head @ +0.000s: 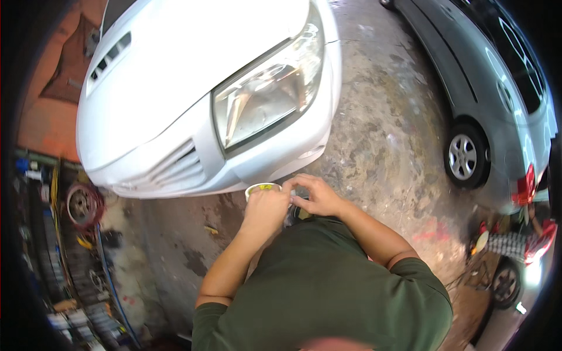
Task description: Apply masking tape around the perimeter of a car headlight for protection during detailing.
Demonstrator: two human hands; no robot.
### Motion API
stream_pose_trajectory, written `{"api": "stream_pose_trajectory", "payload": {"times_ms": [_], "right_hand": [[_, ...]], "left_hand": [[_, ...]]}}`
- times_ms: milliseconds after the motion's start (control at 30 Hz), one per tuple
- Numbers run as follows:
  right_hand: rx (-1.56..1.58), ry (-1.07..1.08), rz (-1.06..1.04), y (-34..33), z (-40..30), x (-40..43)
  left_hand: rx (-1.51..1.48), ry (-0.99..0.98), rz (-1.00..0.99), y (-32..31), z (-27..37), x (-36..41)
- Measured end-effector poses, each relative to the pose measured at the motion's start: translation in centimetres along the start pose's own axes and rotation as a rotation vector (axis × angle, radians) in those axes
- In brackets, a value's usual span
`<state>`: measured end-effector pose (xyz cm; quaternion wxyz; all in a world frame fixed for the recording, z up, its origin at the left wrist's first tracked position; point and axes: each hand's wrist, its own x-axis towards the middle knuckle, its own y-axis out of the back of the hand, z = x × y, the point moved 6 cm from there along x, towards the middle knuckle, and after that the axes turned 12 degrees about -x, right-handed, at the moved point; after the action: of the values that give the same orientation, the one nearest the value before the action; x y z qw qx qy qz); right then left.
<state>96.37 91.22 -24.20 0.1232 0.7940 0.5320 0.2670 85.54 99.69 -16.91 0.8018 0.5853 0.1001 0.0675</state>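
Note:
My left hand [268, 210] is closed around the near side of a round white-rimmed item [252, 191], which looks like a roll of tape. Its inner face shows yellow-green. Right beside it, my right hand [319, 196] is bent, with thumb and fingertips brought close to the left hand's fingers. Whether those fingertips pinch anything is hard to make out. Just beyond both hands stands the front corner of a white car, with its bumper [281, 164], a clear headlight [268, 103] and a grille [178, 164].
A grey car [474, 87] is parked at the right, and another car's wheel [506, 284] shows at the lower right. A person in a checked garment [507, 245] is near it. Cluttered shelving [66, 259] and a red wheel rim [82, 205] line the left of the stained concrete floor [373, 140].

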Motion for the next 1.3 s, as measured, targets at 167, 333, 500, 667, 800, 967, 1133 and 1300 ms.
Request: {"api": "stream_pose_trajectory", "payload": {"times_ms": [167,333,500,667,800,967,1133,1300], "right_hand": [[0.083,-0.088,0.16,1.1,0.2,-0.9],[-0.244,0.151,0.171,2.9,-3.1,-0.7],[-0.202,0.306,0.392,5.9,-6.0,-3.3],[0.124,0.071,0.49,8.9,-4.7,-4.4],[0.22,-0.012,0.518,10.3,-3.2,-5.1],[0.238,-0.125,0.41,10.4,-1.1,-6.2],[0.344,-0.145,0.499,11.1,0.9,-6.4],[0.664,-0.135,0.399,11.1,1.0,-2.2]], "left_hand": [[0.072,-0.1,-0.026,2.0,0.9,1.0],[-0.305,0.046,-0.099,5.0,1.1,2.0],[-0.454,0.137,0.409,13.7,-1.5,4.2],[-0.02,-0.034,0.709,24.7,-5.3,9.6],[0.294,-0.004,0.67,25.3,-11.6,15.5],[0.338,-0.097,0.8,24.4,-15.3,16.3],[-0.146,-0.163,1.068,17.6,-7.4,12.5],[-1.454,0.062,0.352,-5.6,3.2,7.1]]}}
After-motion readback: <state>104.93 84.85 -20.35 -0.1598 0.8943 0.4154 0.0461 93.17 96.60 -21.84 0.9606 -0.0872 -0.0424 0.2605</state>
